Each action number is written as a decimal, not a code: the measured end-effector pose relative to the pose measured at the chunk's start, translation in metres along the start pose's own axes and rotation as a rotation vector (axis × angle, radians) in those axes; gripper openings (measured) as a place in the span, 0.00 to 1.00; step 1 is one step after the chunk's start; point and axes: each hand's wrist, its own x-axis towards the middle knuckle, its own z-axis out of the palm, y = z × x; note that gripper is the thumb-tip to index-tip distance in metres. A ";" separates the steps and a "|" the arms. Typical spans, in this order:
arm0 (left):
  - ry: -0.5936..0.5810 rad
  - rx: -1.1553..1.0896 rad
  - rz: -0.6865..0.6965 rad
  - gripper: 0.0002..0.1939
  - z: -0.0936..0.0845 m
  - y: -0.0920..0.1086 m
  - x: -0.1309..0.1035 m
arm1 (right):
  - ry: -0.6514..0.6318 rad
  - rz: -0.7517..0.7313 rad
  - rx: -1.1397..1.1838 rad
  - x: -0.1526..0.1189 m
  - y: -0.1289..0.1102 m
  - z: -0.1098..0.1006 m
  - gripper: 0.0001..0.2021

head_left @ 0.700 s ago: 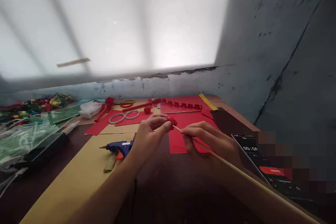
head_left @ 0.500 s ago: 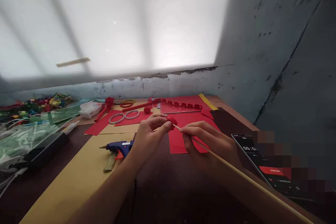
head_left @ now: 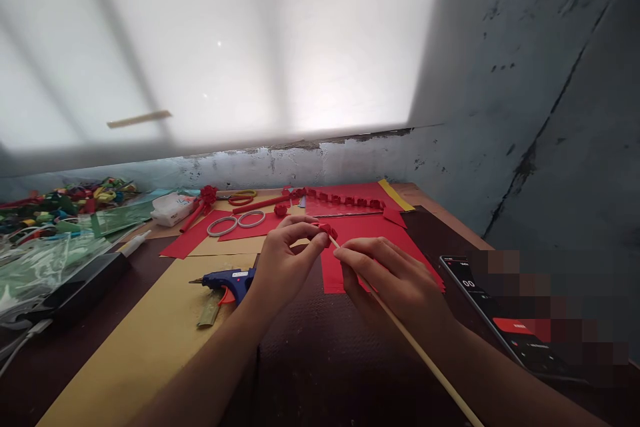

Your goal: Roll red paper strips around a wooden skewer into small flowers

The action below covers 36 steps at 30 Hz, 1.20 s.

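Observation:
My left hand (head_left: 291, 252) pinches a small red paper flower (head_left: 327, 231) between thumb and fingers, above the middle of the table. In my right hand (head_left: 393, 273) is a thin wooden stick (head_left: 407, 340), its near end slanting down toward the lower right. The stick's tip touches the flower; I cannot tell how far it goes in. A blue glue gun (head_left: 230, 280) lies left of my left wrist, partly hidden by it. Red paper sheets (head_left: 345, 273) lie beneath and beyond my hands.
Two pale rings (head_left: 223, 226), a red paper rosette (head_left: 281, 210) and scissors (head_left: 242, 197) lie farther back. A white plastic box (head_left: 170, 209) and a black power strip (head_left: 90, 283) stand at left. A phone (head_left: 493, 307) lies at right. Brown paper (head_left: 130, 340) covers the table's left part.
My right hand has shifted slightly left, and the stick's near end has swung left to a steeper slant. My left hand keeps the paper flower nearly in place.

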 end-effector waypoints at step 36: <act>-0.221 -0.457 -0.282 0.07 0.001 0.007 0.000 | 0.001 0.390 0.396 0.005 0.009 0.002 0.09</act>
